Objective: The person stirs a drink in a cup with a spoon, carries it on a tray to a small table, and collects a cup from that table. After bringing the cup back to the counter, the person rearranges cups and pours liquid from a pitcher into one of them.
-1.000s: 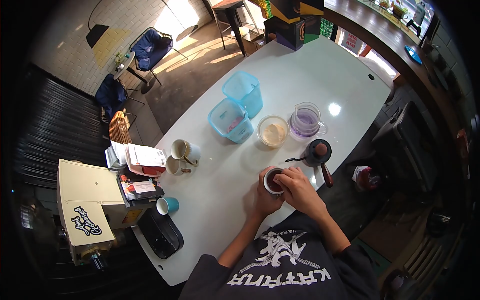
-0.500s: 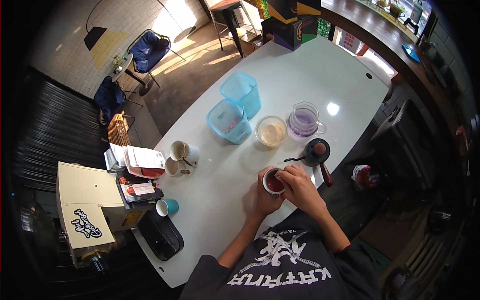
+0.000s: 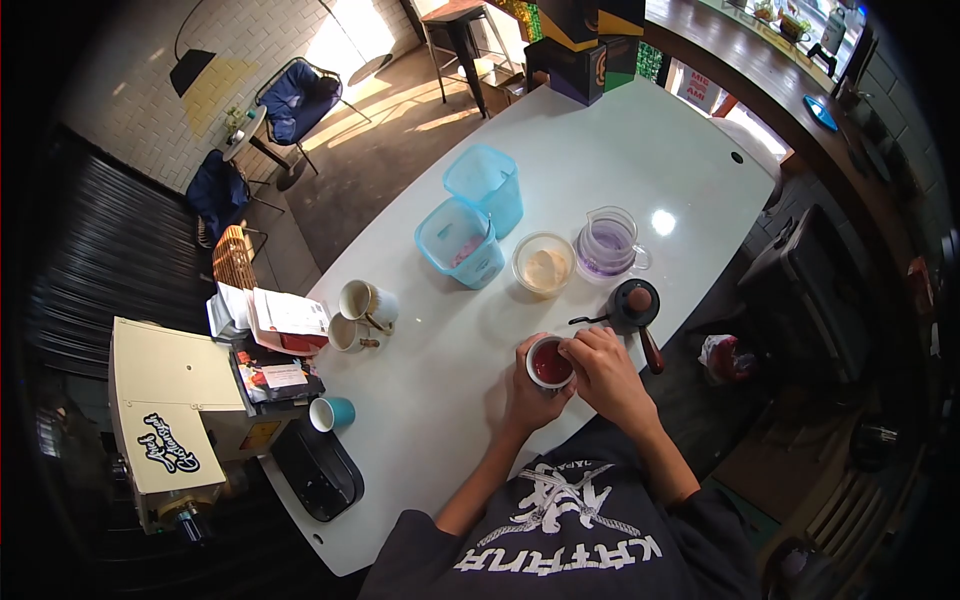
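My left hand (image 3: pixel 532 402) is wrapped round a small white-rimmed cup (image 3: pixel 549 382) that holds dark red liquid (image 3: pixel 551 360). At the cup's right rim, my right hand (image 3: pixel 607 372) has its fingers bent together in a pinch. Whatever these fingers hold, if anything, is hidden from above. Just beyond the right hand stands a black grinder-like pot (image 3: pixel 634 305) with a brown knob and a wooden handle. Farther up the white table (image 3: pixel 450 400) are a clear bowl of pale beige powder (image 3: pixel 543 264) and a glass jug with purple liquid (image 3: pixel 606 245).
Two light-blue plastic tubs (image 3: pixel 460 240) stand beyond the bowl. To the left are two beige mugs (image 3: pixel 372 303), a teal cup (image 3: pixel 333 413), a black tray (image 3: pixel 318 470) and a cream machine (image 3: pixel 165 375). Black boxes (image 3: pixel 585 60) sit at the table's far end.
My right hand has shifted slightly right, from over the cup to its rim, so more of the red liquid shows. My left hand stays round the cup.
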`<action>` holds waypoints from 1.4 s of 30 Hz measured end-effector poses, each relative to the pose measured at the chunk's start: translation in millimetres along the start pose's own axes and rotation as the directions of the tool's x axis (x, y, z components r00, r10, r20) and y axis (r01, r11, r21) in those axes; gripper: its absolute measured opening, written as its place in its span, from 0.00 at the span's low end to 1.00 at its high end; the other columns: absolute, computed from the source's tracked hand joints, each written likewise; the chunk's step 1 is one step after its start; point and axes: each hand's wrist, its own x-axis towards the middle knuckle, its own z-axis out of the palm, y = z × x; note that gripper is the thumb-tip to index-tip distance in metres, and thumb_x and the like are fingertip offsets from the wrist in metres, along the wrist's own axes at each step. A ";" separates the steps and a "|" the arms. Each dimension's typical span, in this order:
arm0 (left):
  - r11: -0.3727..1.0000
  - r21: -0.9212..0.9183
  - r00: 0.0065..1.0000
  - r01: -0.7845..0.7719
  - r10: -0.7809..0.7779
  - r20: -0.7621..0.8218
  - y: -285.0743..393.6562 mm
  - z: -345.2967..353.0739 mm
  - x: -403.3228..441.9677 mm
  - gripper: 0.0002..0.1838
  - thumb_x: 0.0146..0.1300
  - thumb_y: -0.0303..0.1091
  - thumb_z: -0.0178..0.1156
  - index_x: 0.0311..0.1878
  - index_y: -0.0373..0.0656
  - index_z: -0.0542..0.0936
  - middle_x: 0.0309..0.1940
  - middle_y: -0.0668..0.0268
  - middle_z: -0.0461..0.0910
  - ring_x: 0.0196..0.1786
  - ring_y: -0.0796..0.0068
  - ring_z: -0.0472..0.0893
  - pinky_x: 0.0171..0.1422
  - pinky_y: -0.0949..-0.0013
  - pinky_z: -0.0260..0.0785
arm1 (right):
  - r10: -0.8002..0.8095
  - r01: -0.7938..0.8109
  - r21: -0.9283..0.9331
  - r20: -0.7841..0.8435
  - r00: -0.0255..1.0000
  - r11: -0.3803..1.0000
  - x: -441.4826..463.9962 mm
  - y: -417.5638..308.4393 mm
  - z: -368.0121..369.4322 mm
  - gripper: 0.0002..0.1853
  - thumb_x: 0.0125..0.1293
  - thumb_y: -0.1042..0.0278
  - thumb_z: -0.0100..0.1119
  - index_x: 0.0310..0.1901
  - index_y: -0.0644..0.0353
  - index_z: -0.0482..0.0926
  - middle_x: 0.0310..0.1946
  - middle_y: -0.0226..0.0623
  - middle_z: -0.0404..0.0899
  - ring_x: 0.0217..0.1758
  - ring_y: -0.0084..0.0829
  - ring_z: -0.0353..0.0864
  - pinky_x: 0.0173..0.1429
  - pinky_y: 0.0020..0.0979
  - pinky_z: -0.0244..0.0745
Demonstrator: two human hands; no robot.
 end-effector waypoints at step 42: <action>0.999 -0.038 1.000 0.004 -0.005 -0.026 -1.8 3.5 0.0 0.45 0.47 0.29 0.76 0.66 0.38 0.61 0.55 0.51 0.75 0.58 0.55 0.79 0.62 0.59 0.72 | 0.054 -0.053 0.026 -0.057 0.997 0.998 -7.4 1.3 7.4 0.06 0.60 0.77 0.59 0.40 0.66 0.80 0.34 0.45 0.79 0.43 0.47 0.76 0.50 0.44 0.70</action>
